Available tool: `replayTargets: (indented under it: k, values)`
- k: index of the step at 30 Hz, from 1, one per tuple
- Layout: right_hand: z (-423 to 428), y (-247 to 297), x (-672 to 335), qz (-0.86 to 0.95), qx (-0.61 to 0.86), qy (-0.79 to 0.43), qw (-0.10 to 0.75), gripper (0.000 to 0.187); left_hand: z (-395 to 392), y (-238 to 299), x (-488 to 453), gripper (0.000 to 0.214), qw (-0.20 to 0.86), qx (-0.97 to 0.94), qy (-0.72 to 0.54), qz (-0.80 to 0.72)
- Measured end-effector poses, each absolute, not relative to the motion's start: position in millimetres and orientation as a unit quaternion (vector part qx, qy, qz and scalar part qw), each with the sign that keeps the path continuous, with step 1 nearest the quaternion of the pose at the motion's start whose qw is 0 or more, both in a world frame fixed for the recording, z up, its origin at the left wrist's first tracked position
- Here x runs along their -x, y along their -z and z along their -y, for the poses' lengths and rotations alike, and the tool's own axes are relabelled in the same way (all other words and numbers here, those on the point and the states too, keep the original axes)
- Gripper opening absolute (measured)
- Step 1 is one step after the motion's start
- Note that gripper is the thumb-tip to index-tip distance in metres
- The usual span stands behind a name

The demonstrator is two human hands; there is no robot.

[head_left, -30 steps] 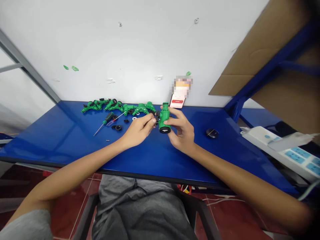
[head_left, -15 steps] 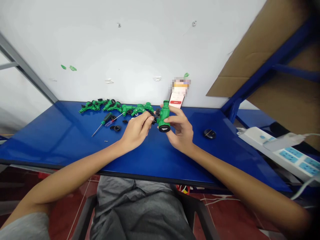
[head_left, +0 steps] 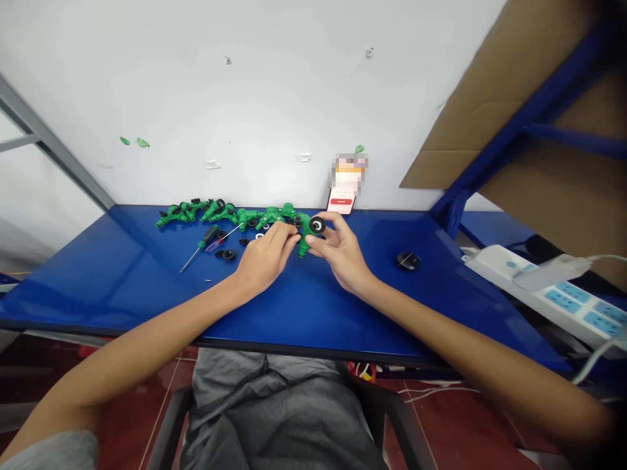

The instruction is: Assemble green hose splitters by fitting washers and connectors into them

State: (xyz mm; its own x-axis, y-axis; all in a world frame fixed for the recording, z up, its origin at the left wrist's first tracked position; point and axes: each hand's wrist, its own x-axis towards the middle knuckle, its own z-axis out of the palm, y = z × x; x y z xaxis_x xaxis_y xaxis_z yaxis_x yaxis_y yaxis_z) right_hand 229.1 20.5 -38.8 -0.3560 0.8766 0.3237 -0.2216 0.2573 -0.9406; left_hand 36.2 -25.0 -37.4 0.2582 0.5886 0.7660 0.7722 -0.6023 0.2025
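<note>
A green plastic hose fitting with a black ring at one end is held between both hands just above the blue table. My left hand pinches its left side with curled fingers. My right hand grips its right side, thumb and fingertips near the black ring. A row of similar green fittings lies along the back of the table. A screwdriver with a green and black handle and several small black rings lie to the left of my hands.
A black round cap rests on the table to the right. A phone leans against the white wall. A white power strip and a cardboard sheet on a blue frame stand at the right.
The fitting has been turned from upright to lying sideways and lowered toward the table. Both hands have moved down and slightly back with it.
</note>
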Motion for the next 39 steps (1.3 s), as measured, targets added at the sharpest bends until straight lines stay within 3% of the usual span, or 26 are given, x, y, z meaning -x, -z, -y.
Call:
replayTargets:
  k: [9,19,32,39]
  values:
    - [-20.0,31.2,-236.5,0.541,0.27,-0.678,0.417,0.058,17.0,27.6,-23.5,0.021,0.058,0.851,0.413,0.32]
    - [-17.2,26.6,-236.7,0.585,0.289,-0.665,0.362,0.04,16.7,25.6,-13.7,0.025,0.092,0.885,0.381,0.253]
    - [-11.9,25.2,-234.1,0.614,0.347,-0.596,0.384,0.035,27.4,27.5,-24.0,0.026,0.163,0.861,0.405,0.26]
    - [-10.2,23.3,-235.6,0.607,0.358,-0.603,0.374,0.036,26.9,33.4,-19.3,0.029,0.254,0.852,0.386,0.244]
